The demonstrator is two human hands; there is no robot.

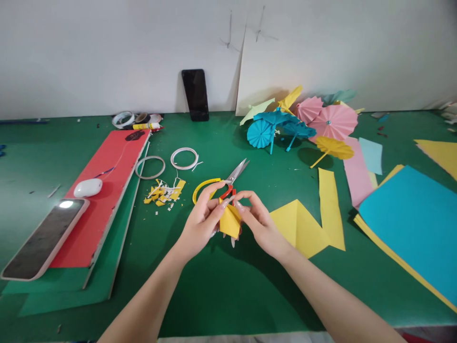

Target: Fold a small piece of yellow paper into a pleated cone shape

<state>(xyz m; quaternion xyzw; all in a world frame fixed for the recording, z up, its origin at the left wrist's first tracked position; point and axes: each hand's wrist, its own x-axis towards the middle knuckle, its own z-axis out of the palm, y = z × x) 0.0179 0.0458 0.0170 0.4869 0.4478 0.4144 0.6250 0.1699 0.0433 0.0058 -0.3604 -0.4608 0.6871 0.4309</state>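
A small folded piece of yellow paper is held up between my two hands, over the green tabletop. My left hand is closed, pinching it near its upper left edge. At the upper right edge my right hand has thumb and forefinger closed on it too. Something thin and pale shows between the fingertips, too small to make out. Just beyond my hands lie scissors, blades apart and pointing away, their red and yellow handles partly covered by my fingers. Creased yellow paper lies right of my right hand.
Paper umbrellas cluster at the back right. Blue sheets lie over yellow ones at right. Tape rolls and paper scraps are left of the scissors. A phone leans on the wall; another phone lies left, by a red board.
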